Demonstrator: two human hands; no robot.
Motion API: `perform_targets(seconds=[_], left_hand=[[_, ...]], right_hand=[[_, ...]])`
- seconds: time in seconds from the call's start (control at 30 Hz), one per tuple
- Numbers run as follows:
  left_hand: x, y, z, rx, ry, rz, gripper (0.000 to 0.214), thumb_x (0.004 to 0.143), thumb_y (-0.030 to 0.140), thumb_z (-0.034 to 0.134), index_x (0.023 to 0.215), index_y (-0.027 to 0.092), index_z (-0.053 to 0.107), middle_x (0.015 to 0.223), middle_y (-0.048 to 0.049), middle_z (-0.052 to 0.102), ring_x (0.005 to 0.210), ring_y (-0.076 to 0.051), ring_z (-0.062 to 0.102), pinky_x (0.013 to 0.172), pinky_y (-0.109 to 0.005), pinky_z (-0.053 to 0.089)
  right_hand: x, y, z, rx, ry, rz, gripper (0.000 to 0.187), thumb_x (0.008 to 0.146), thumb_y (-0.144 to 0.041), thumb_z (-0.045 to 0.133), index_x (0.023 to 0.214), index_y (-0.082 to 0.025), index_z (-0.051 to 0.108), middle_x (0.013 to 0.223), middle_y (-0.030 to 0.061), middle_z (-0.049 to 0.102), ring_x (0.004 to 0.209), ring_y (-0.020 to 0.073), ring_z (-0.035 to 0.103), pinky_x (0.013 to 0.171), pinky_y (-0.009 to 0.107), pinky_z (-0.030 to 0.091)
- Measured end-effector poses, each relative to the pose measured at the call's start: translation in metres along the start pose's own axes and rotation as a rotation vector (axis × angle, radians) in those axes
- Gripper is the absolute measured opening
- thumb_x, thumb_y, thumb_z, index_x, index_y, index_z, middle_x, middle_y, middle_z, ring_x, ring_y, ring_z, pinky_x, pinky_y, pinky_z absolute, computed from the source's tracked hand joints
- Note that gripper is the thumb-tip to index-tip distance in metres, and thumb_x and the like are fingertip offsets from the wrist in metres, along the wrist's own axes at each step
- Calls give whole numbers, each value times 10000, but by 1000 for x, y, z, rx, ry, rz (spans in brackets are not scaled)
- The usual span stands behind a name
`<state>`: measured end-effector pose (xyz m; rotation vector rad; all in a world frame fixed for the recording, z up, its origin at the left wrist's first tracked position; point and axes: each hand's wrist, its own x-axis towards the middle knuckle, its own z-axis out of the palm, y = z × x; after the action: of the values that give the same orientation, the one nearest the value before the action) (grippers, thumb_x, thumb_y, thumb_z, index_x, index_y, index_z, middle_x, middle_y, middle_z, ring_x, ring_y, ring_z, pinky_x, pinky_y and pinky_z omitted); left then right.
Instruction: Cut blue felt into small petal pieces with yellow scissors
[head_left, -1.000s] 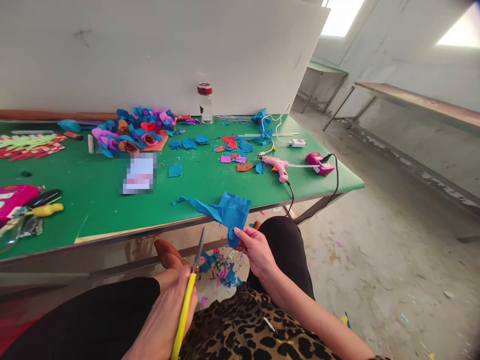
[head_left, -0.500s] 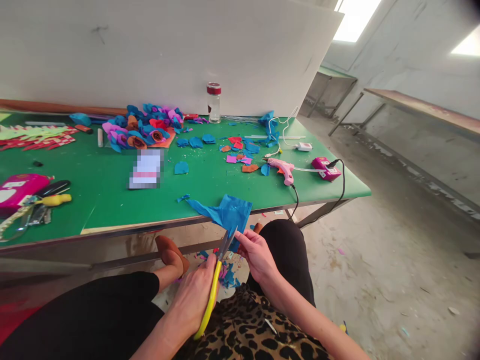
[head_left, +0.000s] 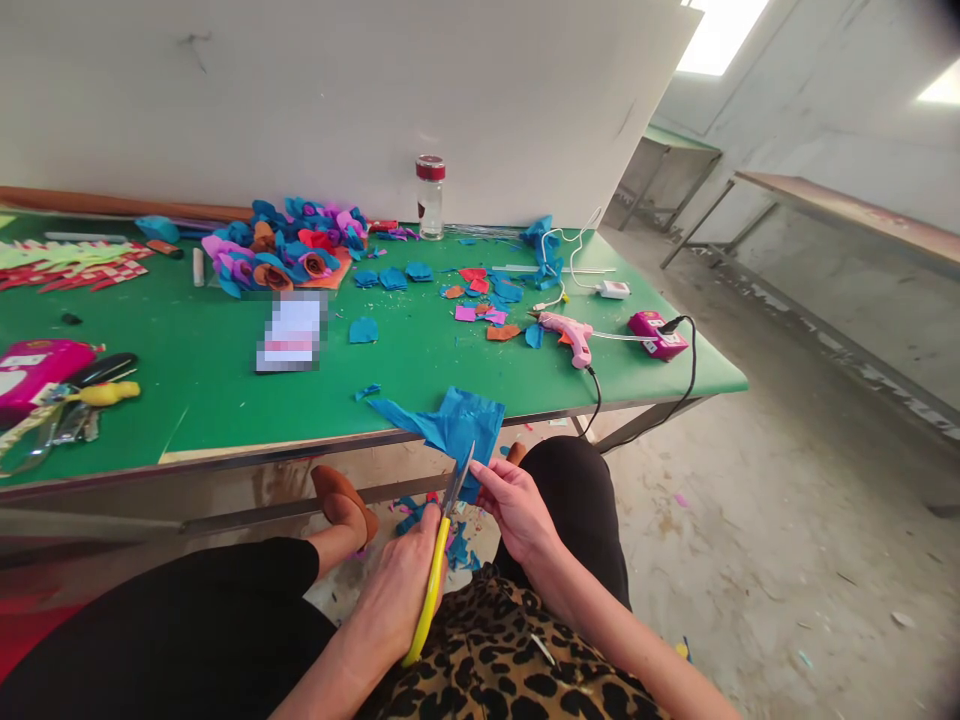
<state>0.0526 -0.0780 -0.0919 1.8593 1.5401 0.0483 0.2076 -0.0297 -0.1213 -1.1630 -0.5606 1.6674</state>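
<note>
My left hand (head_left: 397,580) is wrapped round yellow-handled scissors (head_left: 430,605). Their metal blades point up and away from me, lying against a piece of blue crepe paper (head_left: 471,420). Near the blade tips, my right hand (head_left: 517,505) pinches the paper's lower right edge between thumb and fingers. The paper hangs over my lap just in front of the table edge, with a thin torn strip reaching left over the tabletop. The blades look nearly together.
On the green table (head_left: 225,400) lie a pink glue gun (head_left: 568,335), a magenta power block (head_left: 656,336), a phone (head_left: 292,330), paper flowers (head_left: 285,250) and cut petals (head_left: 394,279). A glass bottle (head_left: 431,205) stands behind them. Keys (head_left: 79,420) lie at left; scraps (head_left: 461,550) litter the floor.
The scissor blades have come closer together, and the left hand has shifted slightly right with them. My right hand keeps its pinch on the paper. The view has moved a little.
</note>
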Motion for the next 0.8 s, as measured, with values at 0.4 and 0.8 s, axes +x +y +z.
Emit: perform_targets(seconds=[0.4, 0.8], left_hand=[[0, -2, 0, 60, -7, 16, 317, 885, 114, 372, 1198, 131, 419, 652, -16, 616, 591, -186, 615, 566, -275, 359], [0, -5, 6, -43, -39, -30, 260, 910, 118, 382, 1155, 193, 422, 577, 50, 563, 540, -158, 595, 567, -244, 372]], right_hand=[[0, -2, -1, -9, -20, 0, 372, 585, -496, 857, 636, -189, 654, 597, -13, 602, 570, 116, 519, 608, 249, 441], [0, -1, -2, 15, -43, 4, 347, 600, -481, 855, 656, -194, 668, 650, 1, 659, 560, 118, 535, 593, 256, 423]])
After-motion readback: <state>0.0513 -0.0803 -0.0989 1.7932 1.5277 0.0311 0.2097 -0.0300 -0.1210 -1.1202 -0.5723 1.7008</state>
